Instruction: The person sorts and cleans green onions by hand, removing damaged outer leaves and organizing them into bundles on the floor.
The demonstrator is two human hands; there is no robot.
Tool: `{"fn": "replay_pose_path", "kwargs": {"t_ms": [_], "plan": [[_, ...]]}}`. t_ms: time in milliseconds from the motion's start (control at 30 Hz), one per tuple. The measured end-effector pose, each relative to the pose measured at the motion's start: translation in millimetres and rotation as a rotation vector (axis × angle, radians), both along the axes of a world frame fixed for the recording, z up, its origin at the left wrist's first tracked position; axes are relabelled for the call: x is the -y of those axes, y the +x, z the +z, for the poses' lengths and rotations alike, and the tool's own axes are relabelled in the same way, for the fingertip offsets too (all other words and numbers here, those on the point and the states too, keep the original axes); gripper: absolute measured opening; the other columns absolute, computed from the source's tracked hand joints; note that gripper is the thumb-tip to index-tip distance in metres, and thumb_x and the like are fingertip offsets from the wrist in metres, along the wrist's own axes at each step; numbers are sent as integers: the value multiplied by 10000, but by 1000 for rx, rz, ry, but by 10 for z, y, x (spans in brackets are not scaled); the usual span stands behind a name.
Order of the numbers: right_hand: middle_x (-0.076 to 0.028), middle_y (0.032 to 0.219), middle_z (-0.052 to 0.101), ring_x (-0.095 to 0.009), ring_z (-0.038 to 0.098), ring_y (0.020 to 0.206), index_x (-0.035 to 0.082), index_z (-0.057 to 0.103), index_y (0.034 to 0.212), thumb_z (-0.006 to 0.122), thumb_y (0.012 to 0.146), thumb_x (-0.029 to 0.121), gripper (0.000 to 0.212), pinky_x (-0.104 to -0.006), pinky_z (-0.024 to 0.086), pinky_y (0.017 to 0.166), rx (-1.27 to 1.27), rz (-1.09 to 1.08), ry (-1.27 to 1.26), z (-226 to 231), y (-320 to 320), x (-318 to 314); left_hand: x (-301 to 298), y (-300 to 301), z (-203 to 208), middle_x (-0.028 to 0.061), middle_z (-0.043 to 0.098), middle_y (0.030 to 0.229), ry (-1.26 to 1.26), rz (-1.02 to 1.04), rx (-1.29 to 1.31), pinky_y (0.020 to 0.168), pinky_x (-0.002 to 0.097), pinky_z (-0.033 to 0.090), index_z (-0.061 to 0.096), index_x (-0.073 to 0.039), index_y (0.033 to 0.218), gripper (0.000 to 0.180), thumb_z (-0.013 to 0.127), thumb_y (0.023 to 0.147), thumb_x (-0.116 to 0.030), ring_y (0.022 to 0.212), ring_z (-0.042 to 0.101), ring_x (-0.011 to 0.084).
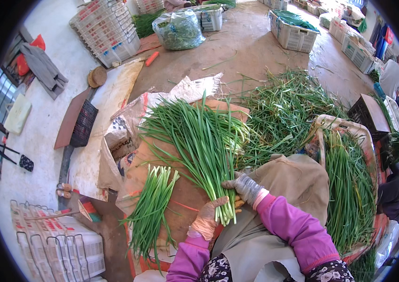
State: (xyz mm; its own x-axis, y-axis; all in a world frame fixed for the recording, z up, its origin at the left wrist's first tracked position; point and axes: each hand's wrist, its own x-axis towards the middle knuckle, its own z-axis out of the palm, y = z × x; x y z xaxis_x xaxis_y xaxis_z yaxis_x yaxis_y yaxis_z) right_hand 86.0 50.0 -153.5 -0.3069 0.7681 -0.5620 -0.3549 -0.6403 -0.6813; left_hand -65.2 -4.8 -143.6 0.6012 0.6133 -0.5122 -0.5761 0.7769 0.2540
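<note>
My left hand (207, 218), in a worn pinkish glove, grips the pale stem ends of a thick bunch of long green chives (199, 141) that fans out away from me. My right hand (246, 187), in a grey glove, rests on the same stems just right of the left hand. A second, smaller tied bunch of chives (152, 207) lies to the left on a brown cardboard sheet (187, 195). A beige apron covers my lap.
A loose heap of chives (284, 108) covers the floor ahead. A woven basket (350, 178) of chives stands at my right. White plastic crates (107, 33) are stacked far left and more (58, 244) stand at lower left. Another person (393, 77) crouches far right.
</note>
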Motion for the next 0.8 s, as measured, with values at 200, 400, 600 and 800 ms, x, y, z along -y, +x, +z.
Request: {"fn": "replay_pose_path", "kwargs": {"t_ms": [200,400,600,800], "plan": [[-96,872,632,-177,603,774,20,556,1066,657,781,103,313,-307,506,683,224,95,205,-212,-5,-34,-51,-16,-306,184,616,946,-58,-76,-39,683,314,552,517,86,1101,351,599,829,-121,836,619,254],[-71,833,613,-134,562,676,34,558,1043,631,789,311,382,-268,478,627,-205,240,120,-3,101,136,-63,64,86,68,559,729,64,-34,-1,480,228,425,562,46,948,222,652,769,-50,616,549,130],[-141,1039,609,-245,595,936,-7,421,1268,703,657,312,745,-369,475,845,-328,355,439,643,-137,77,-7,-27,616,92,611,770,261,-160,-132,519,263,479,569,21,944,317,737,711,-113,590,592,183],[-93,852,630,-176,595,770,-4,540,1069,686,695,136,426,-313,482,722,9,640,799,1173,-605,-371,-98,-371,743,54,613,877,646,-4,-395,669,291,499,558,-18,1033,476,789,690,-253,774,581,142]]}}
